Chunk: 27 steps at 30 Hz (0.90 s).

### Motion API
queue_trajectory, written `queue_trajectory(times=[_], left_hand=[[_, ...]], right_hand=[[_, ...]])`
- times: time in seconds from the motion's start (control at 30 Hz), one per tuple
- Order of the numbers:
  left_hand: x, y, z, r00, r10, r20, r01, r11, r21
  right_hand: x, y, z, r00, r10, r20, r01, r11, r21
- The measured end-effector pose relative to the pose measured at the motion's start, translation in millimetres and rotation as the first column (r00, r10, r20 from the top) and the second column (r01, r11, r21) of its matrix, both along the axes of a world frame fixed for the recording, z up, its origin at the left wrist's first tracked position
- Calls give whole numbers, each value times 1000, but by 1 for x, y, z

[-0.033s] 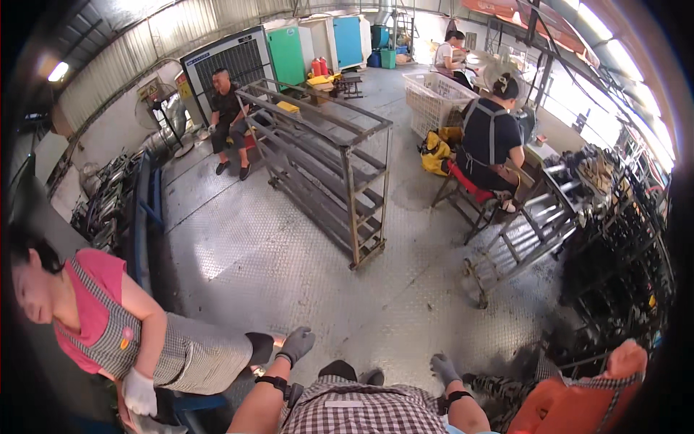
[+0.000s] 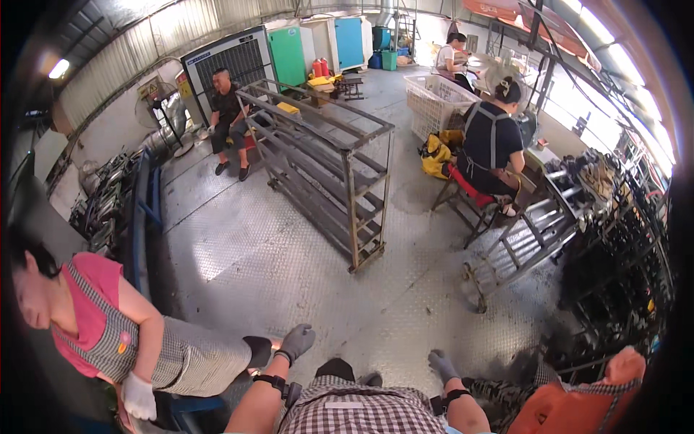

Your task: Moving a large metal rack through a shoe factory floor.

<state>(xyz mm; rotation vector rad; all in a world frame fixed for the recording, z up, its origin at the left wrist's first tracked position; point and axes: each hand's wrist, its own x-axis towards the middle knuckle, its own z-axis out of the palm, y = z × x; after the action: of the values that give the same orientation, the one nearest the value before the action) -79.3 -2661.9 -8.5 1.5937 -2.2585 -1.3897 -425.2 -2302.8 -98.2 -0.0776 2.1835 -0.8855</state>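
Observation:
My left hand, in a grey glove, hangs over the floor with its fingers loosely bent and apart, holding nothing. On the other side of my checked apron, my right hand wears a similar glove and is empty too, its fingers loosely extended. Dark bands circle both forearms. Neither hand touches an object. Ahead of them stands an empty-shelved metal rack on wheels. Close to my left hand is the striped apron of a co-worker, whose white-gloved hand hangs low.
At right, a person in orange stands close. A seated worker is beside a wheeled metal frame and piled dark parts. A white basket stands farther back. Another person sits beyond the rack, near a fan.
The view has shifted very slightly. The co-worker at left leans a little lower, and the fingers of my right hand look closer together. Both my hands remain empty.

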Motion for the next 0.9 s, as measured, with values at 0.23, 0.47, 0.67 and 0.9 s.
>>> queue_trajectory(times=[0.23,0.47,0.67,0.9], left_hand=[[-135,-163,77,945,-206,-254,140,957,-255],[-277,-308,208,784,-524,-334,-42,492,-870],[-380,-361,236,800,-595,81,293,269,-918],[-402,-369,230,863,-503,-36,285,546,-788]], right_hand=[[-80,-248,151,895,263,-359,-391,851,-351],[-101,-469,329,574,126,-809,-599,738,-311],[-142,-583,369,291,-41,-956,-620,753,-221],[-215,-646,389,-392,556,-733,-566,482,669]])
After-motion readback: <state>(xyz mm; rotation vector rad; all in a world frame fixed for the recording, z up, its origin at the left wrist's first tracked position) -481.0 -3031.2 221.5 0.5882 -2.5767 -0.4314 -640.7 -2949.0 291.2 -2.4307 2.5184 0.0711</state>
